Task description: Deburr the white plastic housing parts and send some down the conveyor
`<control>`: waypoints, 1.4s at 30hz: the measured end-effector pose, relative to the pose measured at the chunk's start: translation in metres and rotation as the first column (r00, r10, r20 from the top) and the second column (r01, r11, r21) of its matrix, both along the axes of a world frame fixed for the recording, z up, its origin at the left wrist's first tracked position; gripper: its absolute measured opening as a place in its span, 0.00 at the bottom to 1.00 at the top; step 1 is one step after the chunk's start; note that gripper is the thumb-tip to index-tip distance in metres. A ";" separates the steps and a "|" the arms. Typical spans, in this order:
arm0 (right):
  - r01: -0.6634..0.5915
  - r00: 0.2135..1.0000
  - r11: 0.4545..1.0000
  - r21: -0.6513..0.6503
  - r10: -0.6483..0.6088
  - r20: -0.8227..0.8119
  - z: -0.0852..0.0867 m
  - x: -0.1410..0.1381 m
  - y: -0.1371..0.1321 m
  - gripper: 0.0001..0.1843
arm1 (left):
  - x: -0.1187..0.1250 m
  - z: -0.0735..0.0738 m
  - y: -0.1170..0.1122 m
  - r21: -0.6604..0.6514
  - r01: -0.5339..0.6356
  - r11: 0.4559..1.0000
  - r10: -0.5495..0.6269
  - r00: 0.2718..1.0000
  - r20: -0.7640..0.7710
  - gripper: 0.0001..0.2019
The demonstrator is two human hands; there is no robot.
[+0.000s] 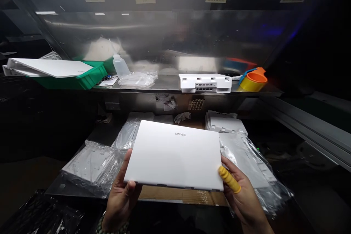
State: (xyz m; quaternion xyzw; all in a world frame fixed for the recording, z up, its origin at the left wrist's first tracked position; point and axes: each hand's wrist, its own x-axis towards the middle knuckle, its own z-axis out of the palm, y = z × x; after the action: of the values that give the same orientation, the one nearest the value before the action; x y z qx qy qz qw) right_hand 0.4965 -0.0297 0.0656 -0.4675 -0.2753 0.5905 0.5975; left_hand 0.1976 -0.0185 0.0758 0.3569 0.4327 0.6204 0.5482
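Note:
A flat white plastic cover [175, 157] with upside-down HUAWEI lettering is held up in front of me, its broad face showing. My left hand [120, 190] grips its left edge, thumb at the lower corner and fingers behind. On the right edge, my right hand [240, 190] holds it too, with a yellow finger cot [229, 180] on the thumb. The fingers behind the cover are partly hidden. Below it shows a strip of brown cardboard [181, 194]. Plastic-wrapped white parts lie to the left [89, 162] and right [244, 157].
Along the metal shelf stand a green bin [93, 75] with white covers [52, 66] on it, a squeeze bottle [121, 65], clear plastic bags [138, 79], a white slotted housing [205, 82] and a yellow-orange tape roll [253, 80]. A white glove [182, 117] lies behind the cover.

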 end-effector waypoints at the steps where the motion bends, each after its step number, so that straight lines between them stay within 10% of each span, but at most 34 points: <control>1: 0.001 1.000 1.000 -0.001 -0.001 0.008 0.002 0.000 -0.001 0.30 | -0.001 -0.001 0.000 0.001 -0.001 1.000 0.001 1.000 0.006 0.33; 16: -0.077 0.995 0.995 0.061 0.072 0.074 0.007 -0.009 0.001 0.27 | -0.016 -0.015 -0.003 -0.017 -0.039 0.999 0.039 0.999 0.032 0.34; 25: -0.053 0.999 0.999 0.002 0.053 0.011 -0.010 -0.005 0.001 0.25 | -0.006 0.000 -0.016 -0.031 -0.049 0.998 0.051 0.998 0.040 0.31; 31: -0.175 0.953 0.974 0.146 0.130 0.273 -0.022 0.000 -0.005 0.25 | -0.023 0.000 0.003 0.011 0.013 1.000 -0.013 1.000 -0.010 0.38; 35: -0.318 0.869 0.892 0.323 0.137 0.476 -0.037 -0.002 -0.004 0.21 | -0.026 0.001 0.014 -0.121 -0.102 0.987 0.089 0.990 -0.109 0.24; 42: -0.317 0.699 0.872 0.372 -0.050 0.713 -0.061 0.006 0.012 0.13 | -0.018 0.000 0.011 0.260 -0.083 0.962 0.162 0.940 -0.299 0.07</control>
State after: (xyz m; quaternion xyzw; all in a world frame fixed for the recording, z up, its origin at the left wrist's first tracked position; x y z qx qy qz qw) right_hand 0.5023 -0.0181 0.0041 -0.4759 -0.6497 0.3259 0.4951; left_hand 0.1792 -0.0076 0.0757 0.4888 0.4572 0.6363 0.3835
